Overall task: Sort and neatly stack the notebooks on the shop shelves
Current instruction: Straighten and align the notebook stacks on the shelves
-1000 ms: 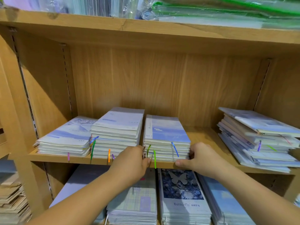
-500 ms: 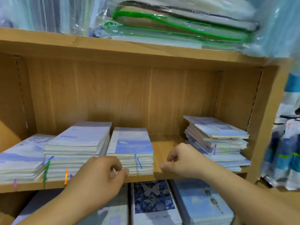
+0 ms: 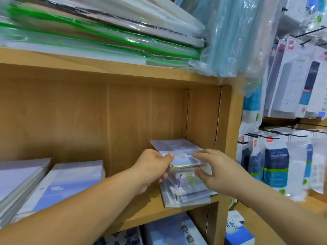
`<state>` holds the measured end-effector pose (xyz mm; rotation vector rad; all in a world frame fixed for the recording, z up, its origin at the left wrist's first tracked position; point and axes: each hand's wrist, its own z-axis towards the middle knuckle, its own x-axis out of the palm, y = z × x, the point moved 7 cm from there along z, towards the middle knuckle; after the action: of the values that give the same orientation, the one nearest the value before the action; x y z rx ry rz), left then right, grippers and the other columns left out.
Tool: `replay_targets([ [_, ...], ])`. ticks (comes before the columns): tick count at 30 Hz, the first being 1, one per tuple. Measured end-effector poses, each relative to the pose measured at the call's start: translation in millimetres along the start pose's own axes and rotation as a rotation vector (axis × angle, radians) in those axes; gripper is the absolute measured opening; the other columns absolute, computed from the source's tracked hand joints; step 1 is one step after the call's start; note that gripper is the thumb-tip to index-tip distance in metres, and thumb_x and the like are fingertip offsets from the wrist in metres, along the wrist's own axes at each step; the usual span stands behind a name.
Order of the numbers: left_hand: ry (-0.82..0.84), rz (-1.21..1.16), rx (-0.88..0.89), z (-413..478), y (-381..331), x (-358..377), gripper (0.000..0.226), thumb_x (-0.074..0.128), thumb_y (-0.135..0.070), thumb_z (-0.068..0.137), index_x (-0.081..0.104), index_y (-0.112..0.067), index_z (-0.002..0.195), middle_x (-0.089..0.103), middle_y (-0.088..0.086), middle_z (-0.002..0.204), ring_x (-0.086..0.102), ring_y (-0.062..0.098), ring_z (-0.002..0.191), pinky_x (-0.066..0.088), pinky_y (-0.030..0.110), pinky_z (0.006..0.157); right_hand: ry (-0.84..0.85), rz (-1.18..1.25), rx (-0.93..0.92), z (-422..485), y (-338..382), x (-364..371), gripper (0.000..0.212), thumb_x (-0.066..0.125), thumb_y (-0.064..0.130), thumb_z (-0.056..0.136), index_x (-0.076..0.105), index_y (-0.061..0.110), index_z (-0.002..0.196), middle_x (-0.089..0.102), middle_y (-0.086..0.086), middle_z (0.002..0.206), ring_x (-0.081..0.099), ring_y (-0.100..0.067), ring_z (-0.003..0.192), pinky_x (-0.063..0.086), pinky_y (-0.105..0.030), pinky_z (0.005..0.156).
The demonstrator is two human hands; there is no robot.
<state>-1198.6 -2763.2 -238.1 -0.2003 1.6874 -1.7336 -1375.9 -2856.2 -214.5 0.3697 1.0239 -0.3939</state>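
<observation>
An untidy pile of blue-and-white notebooks (image 3: 178, 149) lies at the right end of the wooden shelf (image 3: 141, 214), its lower books fanned out and askew. My left hand (image 3: 152, 167) grips the left edge of the upper notebooks, thumb on top. My right hand (image 3: 212, 172) holds the right edge of the same upper notebooks, fingers on the cover and thumb under them. Two squared stacks of notebooks (image 3: 70, 183) sit at the left of the shelf, apart from both hands.
Plastic-wrapped folders with green edges (image 3: 106, 36) fill the shelf above. The cabinet's right side panel (image 3: 228, 138) stands close to the pile. Packaged goods (image 3: 276, 165) hang on hooks to the right. More notebooks (image 3: 173, 230) lie on the shelf below.
Both hands left the middle stack and moved right to the untidy pile, now holding its upper notebooks. The view swung right.
</observation>
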Motion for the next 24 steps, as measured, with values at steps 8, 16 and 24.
replay_targets([
  [8,0.045,-0.286,-0.128,4.2,-4.2,7.8,0.016,0.066,-0.009,0.093,0.064,-0.002,0.079,0.061,0.014,0.062,0.051,0.019,0.049,0.044,0.025,0.046,-0.102,0.198,0.105,10.1,-30.8,0.3,0.033,0.050,0.024,0.098,0.072,0.029,0.122,0.059,0.017,0.112,0.056,-0.004,0.107,0.044,-0.025,0.086],
  [16,-0.014,-0.352,-0.066,-61.8,9.2,-84.1,0.020,0.052,-0.009,0.104,0.069,-0.003,0.111,0.070,0.011,0.074,0.058,0.013,0.055,0.048,0.023,0.048,-0.213,0.751,0.230,10.8,47.4,-9.5,0.018,0.066,0.038,0.097,0.070,0.026,0.109,0.069,0.000,0.077,0.061,-0.008,0.054,0.051,-0.024,0.052],
  [24,-0.314,-0.178,-0.050,-185.8,64.2,-233.0,0.027,0.063,-0.030,0.101,0.066,-0.003,0.097,0.063,0.002,0.063,0.051,0.009,0.047,0.042,0.022,0.047,-0.081,0.797,0.056,27.4,226.8,24.2,0.014,0.072,0.028,0.092,0.074,0.029,0.106,0.054,0.001,0.065,0.049,-0.011,0.052,0.046,-0.027,0.052],
])
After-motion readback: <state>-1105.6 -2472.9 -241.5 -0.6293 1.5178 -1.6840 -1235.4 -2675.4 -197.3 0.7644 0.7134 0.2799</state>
